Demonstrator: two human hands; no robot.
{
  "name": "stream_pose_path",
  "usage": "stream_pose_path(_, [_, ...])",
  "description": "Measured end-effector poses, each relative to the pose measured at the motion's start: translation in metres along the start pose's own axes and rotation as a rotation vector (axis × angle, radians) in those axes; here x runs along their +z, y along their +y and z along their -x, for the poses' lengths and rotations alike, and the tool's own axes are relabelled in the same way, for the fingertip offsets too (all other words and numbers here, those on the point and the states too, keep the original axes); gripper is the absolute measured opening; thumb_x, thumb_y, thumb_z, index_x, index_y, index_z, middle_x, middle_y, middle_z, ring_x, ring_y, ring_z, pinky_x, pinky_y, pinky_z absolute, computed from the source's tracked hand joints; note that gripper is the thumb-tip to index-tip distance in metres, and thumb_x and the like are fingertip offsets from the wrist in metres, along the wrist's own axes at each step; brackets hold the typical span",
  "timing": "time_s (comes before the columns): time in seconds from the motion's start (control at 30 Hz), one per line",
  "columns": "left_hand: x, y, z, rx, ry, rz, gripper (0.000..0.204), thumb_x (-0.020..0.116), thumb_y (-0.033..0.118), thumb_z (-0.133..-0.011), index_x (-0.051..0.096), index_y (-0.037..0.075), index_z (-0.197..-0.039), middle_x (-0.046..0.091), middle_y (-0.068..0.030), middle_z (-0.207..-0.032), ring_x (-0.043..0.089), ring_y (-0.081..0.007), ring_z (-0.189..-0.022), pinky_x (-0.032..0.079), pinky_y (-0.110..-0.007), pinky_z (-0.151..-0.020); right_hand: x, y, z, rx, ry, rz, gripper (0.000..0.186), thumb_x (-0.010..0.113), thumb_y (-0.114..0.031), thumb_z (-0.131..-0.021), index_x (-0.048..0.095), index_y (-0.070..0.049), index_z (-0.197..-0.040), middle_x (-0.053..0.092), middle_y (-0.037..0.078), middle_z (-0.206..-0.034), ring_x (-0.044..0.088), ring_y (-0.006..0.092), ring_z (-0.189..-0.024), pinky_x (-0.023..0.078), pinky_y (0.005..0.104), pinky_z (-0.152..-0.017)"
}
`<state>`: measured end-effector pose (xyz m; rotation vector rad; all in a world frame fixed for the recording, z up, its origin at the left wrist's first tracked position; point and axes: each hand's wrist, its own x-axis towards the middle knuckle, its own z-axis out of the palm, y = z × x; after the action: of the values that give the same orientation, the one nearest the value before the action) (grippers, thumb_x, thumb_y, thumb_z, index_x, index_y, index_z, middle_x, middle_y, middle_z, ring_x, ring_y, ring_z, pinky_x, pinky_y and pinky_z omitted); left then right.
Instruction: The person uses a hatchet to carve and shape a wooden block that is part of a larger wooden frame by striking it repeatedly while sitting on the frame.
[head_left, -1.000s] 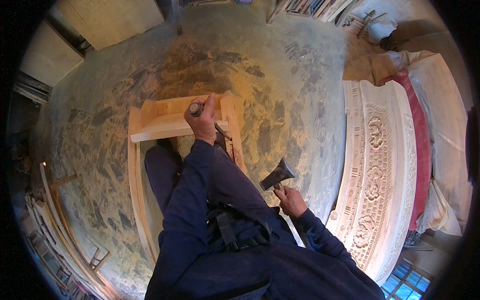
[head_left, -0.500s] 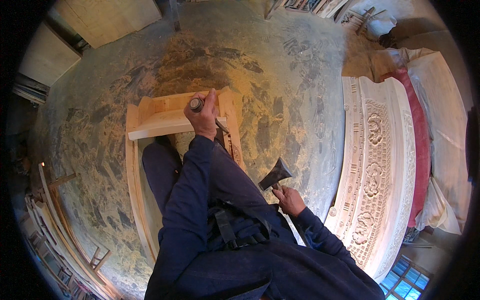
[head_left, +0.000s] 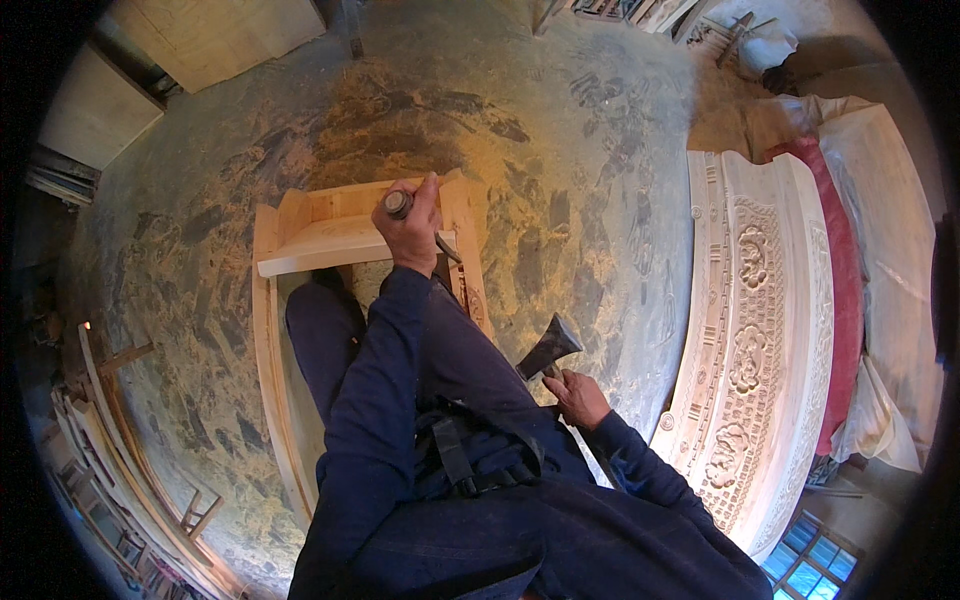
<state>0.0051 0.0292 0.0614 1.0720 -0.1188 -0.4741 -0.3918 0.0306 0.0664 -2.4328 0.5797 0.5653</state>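
My left hand is wrapped round a chisel, its round handle end pointing up and its dark metal shank slanting down to the right. The chisel is over the right corner of a pale wooden frame, where a crossbar meets the side rail; the hand hides part of that joint. Whether the tip touches the wood is hard to tell. My right hand is closed on the handle of a hatchet just below its dark head, low beside my right thigh.
A long carved pale wood panel stands at the right, with red cloth and plastic sheeting behind it. Long wooden strips lean at the left. Boards stand far left. Sawdust covers the floor.
Almost nothing differs. My left hand and the chisel have shifted very slightly to the right; the hatchet stays low in my right hand.
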Motion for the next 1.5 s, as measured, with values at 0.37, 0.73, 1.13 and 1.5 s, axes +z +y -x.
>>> stream_pose_path(0.37, [0.013, -0.001, -0.01, -0.073, -0.094, -0.183, 0.031, 0.075, 0.017, -0.09, 0.054, 0.01, -0.068, 0.049, 0.0022, -0.056, 0.042, -0.009, -0.046, 0.035, -0.032, -0.044, 0.002, 0.005, -0.003, 0.126, -0.074, -0.125, 0.039, 0.062, -0.011, -0.082, 0.063, -0.012, -0.12, 0.06, 0.02, -0.09, 0.063, 0.0399, -0.079, 0.052, 0.0466, -0.067])
stream_pose_path(0.73, [0.018, -0.006, -0.002, -0.085, -0.109, -0.16, 0.033, 0.075, 0.019, -0.09, 0.053, 0.011, -0.067, 0.049, 0.0015, -0.055, 0.044, -0.0101, -0.047, 0.039, -0.033, -0.046, -0.015, -0.009, -0.011, 0.476, -0.088, -0.502, 0.033, 0.059, -0.034, -0.094, 0.064, -0.001, -0.097, 0.062, 0.025, -0.08, 0.066, 0.0371, -0.078, 0.051, 0.0457, -0.067])
stream_pose_path(1.13, [0.013, -0.007, -0.009, -0.047, -0.072, -0.162, 0.028, 0.072, 0.015, -0.091, 0.051, 0.012, -0.074, 0.046, 0.002, -0.055, 0.04, -0.009, -0.043, 0.033, -0.031, -0.04, -0.009, -0.008, -0.009, 0.341, -0.098, -0.398, 0.03, 0.049, -0.033, -0.101, 0.066, -0.009, -0.109, 0.062, 0.023, -0.086, 0.064, 0.0404, -0.08, 0.05, 0.0483, -0.069])
stream_pose_path(1.5, [0.01, -0.024, -0.016, 0.045, 0.062, -0.253, 0.032, 0.075, 0.021, -0.09, 0.052, 0.011, -0.071, 0.05, 0.0029, -0.057, 0.044, -0.0084, -0.05, 0.036, -0.032, -0.047, 0.009, 0.014, -0.008, 0.056, -0.051, -0.109, 0.024, 0.055, -0.02, -0.095, 0.065, -0.012, -0.116, 0.06, 0.02, -0.093, 0.064, 0.0388, -0.081, 0.051, 0.0469, -0.065])
